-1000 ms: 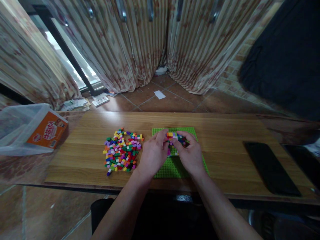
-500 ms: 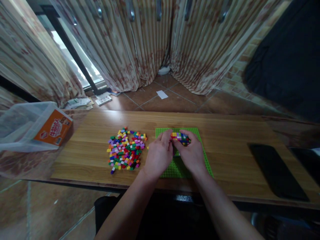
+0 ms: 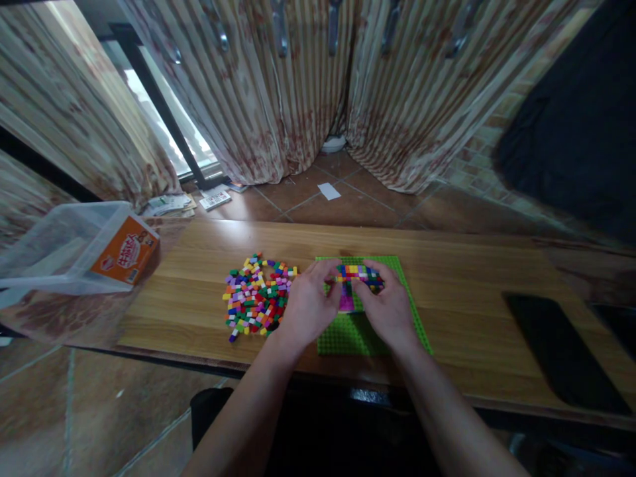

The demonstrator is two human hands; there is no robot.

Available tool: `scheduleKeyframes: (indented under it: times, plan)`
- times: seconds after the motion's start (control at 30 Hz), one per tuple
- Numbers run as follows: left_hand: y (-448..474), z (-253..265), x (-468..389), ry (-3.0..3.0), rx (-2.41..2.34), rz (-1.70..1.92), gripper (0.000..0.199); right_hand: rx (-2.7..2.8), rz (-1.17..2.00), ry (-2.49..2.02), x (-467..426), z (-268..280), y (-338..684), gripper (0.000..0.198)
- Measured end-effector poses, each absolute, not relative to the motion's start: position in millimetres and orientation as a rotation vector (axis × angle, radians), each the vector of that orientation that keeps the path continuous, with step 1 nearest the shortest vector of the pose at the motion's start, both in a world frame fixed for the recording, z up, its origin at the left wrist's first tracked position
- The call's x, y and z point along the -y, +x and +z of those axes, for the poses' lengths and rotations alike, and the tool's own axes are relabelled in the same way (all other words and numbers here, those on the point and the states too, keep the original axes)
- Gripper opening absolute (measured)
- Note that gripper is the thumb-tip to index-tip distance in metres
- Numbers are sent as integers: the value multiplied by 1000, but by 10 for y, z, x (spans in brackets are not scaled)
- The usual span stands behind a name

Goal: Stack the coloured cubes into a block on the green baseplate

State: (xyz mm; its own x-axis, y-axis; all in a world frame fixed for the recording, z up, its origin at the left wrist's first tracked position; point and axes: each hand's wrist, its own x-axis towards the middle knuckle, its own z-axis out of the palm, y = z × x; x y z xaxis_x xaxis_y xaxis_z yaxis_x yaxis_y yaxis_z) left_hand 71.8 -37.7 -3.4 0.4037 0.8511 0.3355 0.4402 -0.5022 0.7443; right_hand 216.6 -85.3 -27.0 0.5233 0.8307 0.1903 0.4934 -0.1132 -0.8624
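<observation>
A green studded baseplate (image 3: 392, 338) lies on the wooden table (image 3: 462, 265). Both of my hands rest over its middle. My left hand (image 3: 308, 305) and my right hand (image 3: 387, 308) pinch a block of many-coloured small bricks (image 3: 355, 273) from either side, fingertips touching it. A pink part of the block (image 3: 346, 301) shows between my thumbs. To the left of the plate lies a loose heap of small coloured bricks (image 3: 256, 298), close to my left hand.
A clear plastic tub with an orange label (image 3: 84, 248) stands at the table's left end. A black flat phone (image 3: 564, 354) lies at the right. Curtains (image 3: 298, 86) and a tiled floor are behind the table.
The view has shifted a little, so everything sits further right. My hands stay on the brick block, and a pink part shows between my thumbs again, as it did a second ago.
</observation>
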Motion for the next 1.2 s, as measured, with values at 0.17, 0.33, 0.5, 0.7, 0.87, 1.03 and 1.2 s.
scheduleKeyframes:
  times: [0.17, 0.33, 0.5, 0.7, 0.87, 1.03, 1.2]
  plan:
    - [337, 5, 131, 2101, -1122, 843, 22, 1032, 499, -1738, 874, -339, 2226, 43]
    - [72, 59, 56, 2304, -1096, 371, 21, 981, 554, -1703, 854, -424, 2277, 41]
    - [135, 78, 130, 2434, -1234, 270, 17, 1001, 520, -1723, 855, -412, 2281, 40]
    - [271, 42, 184, 2508, -1280, 224, 12, 1036, 506, -1727, 864, -389, 2283, 39]
    - [286, 39, 170, 2530, -1283, 214, 16, 1037, 518, -1712, 864, -394, 2276, 38]
    - [311, 45, 156, 2396, -1180, 477, 15, 1034, 507, -1723, 863, -360, 2265, 37]
    - [450, 56, 232, 2125, -971, 731, 15, 1045, 487, -1709, 856, -344, 2264, 36]
